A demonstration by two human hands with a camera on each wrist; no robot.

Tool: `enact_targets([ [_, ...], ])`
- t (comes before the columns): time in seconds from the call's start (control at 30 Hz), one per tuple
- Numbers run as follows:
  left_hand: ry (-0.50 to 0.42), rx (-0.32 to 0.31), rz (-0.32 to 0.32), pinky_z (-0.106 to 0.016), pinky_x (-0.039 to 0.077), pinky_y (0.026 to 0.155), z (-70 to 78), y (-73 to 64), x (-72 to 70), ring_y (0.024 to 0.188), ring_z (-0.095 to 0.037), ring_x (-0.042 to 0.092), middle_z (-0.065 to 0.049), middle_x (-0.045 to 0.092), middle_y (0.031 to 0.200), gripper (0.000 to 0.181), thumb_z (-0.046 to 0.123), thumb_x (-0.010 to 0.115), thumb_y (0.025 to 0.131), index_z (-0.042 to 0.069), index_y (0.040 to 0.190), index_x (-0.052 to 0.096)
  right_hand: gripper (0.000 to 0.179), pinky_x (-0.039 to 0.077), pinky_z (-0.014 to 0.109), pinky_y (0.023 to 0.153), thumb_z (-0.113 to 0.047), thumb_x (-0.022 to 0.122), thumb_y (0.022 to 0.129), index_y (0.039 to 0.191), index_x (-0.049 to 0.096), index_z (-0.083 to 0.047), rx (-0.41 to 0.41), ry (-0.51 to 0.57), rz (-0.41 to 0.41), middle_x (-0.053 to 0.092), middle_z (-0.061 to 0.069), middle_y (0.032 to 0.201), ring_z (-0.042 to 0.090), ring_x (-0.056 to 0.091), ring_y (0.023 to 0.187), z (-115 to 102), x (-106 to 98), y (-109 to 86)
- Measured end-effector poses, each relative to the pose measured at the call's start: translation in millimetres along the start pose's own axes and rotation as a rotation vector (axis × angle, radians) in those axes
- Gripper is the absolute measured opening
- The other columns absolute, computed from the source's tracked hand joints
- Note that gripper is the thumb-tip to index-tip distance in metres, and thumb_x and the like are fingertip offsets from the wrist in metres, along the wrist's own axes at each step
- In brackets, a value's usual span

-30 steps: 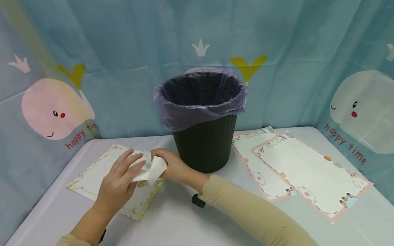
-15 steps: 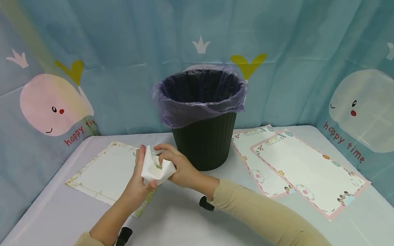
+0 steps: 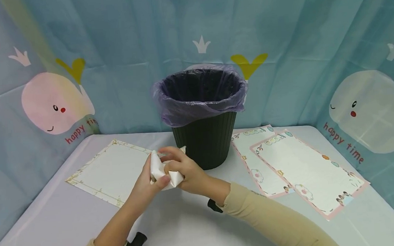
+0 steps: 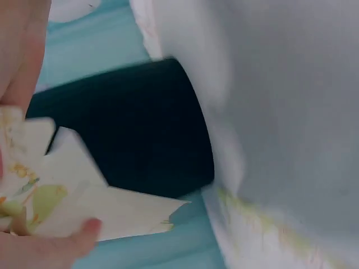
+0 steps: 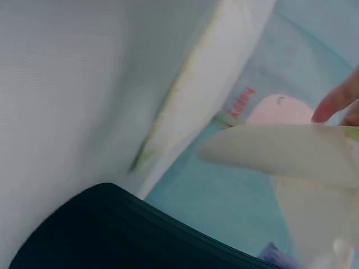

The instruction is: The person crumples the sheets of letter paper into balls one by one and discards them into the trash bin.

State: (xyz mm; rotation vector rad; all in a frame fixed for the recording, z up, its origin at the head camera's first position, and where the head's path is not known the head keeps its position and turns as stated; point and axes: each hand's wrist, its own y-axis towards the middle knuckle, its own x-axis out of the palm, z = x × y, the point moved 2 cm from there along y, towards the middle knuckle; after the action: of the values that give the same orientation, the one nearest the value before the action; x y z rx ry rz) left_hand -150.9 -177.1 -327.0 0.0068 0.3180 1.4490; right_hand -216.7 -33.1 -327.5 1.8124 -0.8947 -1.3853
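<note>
A crumpled sheet of paper (image 3: 157, 166) is squeezed between both hands, above the table and in front of the bin. My left hand (image 3: 142, 188) holds it from the left, thumb over the near side. From the right, my right hand (image 3: 194, 177) grips it with bent fingers. In the left wrist view the paper (image 4: 120, 207) shows folds and a printed yellow, green and orange pattern. A pale folded part of the paper (image 5: 269, 150) sticks out in the right wrist view. Much of the sheet is hidden by the fingers.
A dark ribbed waste bin (image 3: 205, 141) with a purple liner (image 3: 196, 113) stands behind the hands. Left lies a yellow-bordered sheet (image 3: 114, 170). Two pink-bordered sheets (image 3: 310, 172) overlap at the right. A blue curtain (image 3: 123, 97) hangs around the table (image 3: 187, 230).
Both hands have moved slightly right with the paper. The left hand has turned and now holds the paper with its thumb, and the paper is squeezed into a smaller bundle.
</note>
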Motion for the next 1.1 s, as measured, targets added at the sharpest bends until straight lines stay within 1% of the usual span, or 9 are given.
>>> enact_targets([
  [0.13,-0.158,0.014,0.032,-0.023,0.047,0.078,1.6,-0.3,2.2,0.099,-0.014,0.051,-0.016,0.046,0.120,0.085,0.034,0.065,0.088,-0.001,0.149,0.017,0.045,0.047,0.029,0.094,0.016,0.070,0.067,0.100,0.050,-0.007,0.006,-0.167,0.047,0.052,0.024,0.125,0.032,0.059,0.107,-5.3,-6.5,5.8],
  [0.27,-0.166,0.014,0.058,-0.020,0.049,0.079,1.1,-1.9,1.5,0.100,-0.011,0.052,-0.017,0.046,0.122,0.081,0.017,0.066,0.086,-0.003,0.149,0.018,0.071,0.036,0.044,0.105,-0.002,0.086,0.066,0.123,0.044,-0.006,0.189,-0.211,-0.060,0.045,0.021,0.138,0.035,0.042,0.127,-12.2,-15.5,1.2],
  [0.4,-0.116,0.058,0.082,-0.016,0.047,0.084,1.2,-3.7,-0.7,0.106,-0.007,0.050,-0.022,0.044,0.132,0.088,0.010,0.073,0.085,-0.004,0.150,0.015,0.102,0.024,0.052,0.112,-0.026,0.090,0.069,0.146,0.028,-0.002,0.437,-0.006,-0.245,0.022,0.015,0.157,0.031,0.019,0.143,-20.0,-34.1,-2.6],
  [0.53,-0.142,0.175,0.086,-0.015,0.045,0.088,6.0,-4.2,-0.3,0.110,-0.008,0.049,-0.016,0.045,0.133,0.095,0.018,0.080,0.082,-0.005,0.150,0.018,0.125,0.030,0.047,0.110,-0.066,0.076,0.067,0.155,0.009,-0.008,0.665,0.280,-0.269,0.013,0.011,0.160,0.025,0.022,0.142,-19.5,-53.1,-2.8],
  [0.63,-0.189,0.257,0.053,-0.017,0.045,0.089,10.5,-2.0,3.2,0.111,-0.011,0.050,-0.009,0.047,0.132,0.097,0.027,0.082,0.080,-0.004,0.149,0.021,0.138,0.041,0.040,0.102,-0.080,0.068,0.058,0.156,-0.001,-0.012,0.774,0.482,-0.243,0.023,0.015,0.155,0.024,0.037,0.132,-15.8,-60.2,-4.6],
  [0.73,-0.170,0.290,0.005,-0.018,0.045,0.089,12.2,1.4,8.9,0.111,-0.012,0.051,-0.009,0.048,0.132,0.099,0.036,0.081,0.079,-0.003,0.149,0.023,0.142,0.048,0.035,0.093,-0.073,0.077,0.057,0.156,-0.006,-0.013,0.862,0.674,-0.243,0.037,0.015,0.143,0.020,0.048,0.116,-14.5,-62.2,-8.2],
  [0.87,-0.076,0.270,-0.029,-0.021,0.046,0.087,12.2,3.9,15.4,0.115,-0.019,0.046,-0.015,0.042,0.137,0.106,0.053,0.077,0.077,0.003,0.152,0.021,0.141,0.049,0.032,0.086,-0.064,0.084,0.058,0.155,-0.001,-0.011,0.908,0.809,-0.209,0.046,0.010,0.127,0.015,0.052,0.103,-12.6,-63.2,-13.3],
  [1.0,0.008,0.217,-0.066,-0.028,0.048,0.084,12.4,5.6,17.4,0.114,-0.029,0.044,-0.017,0.040,0.136,0.112,0.065,0.071,0.074,0.010,0.153,0.016,0.132,0.050,0.031,0.083,-0.059,0.085,0.062,0.155,0.005,-0.011,0.877,0.816,-0.174,0.045,0.009,0.126,0.017,0.051,0.103,-11.5,-66.7,-15.9],
  [1.1,0.042,0.168,-0.089,-0.034,0.050,0.082,13.7,6.4,15.8,0.110,-0.031,0.046,-0.018,0.042,0.133,0.116,0.065,0.073,0.071,0.010,0.154,0.013,0.128,0.050,0.030,0.082,-0.056,0.086,0.064,0.155,0.007,-0.012,0.846,0.789,-0.169,0.043,0.012,0.130,0.019,0.051,0.105,-12.1,-70.8,-15.9],
])
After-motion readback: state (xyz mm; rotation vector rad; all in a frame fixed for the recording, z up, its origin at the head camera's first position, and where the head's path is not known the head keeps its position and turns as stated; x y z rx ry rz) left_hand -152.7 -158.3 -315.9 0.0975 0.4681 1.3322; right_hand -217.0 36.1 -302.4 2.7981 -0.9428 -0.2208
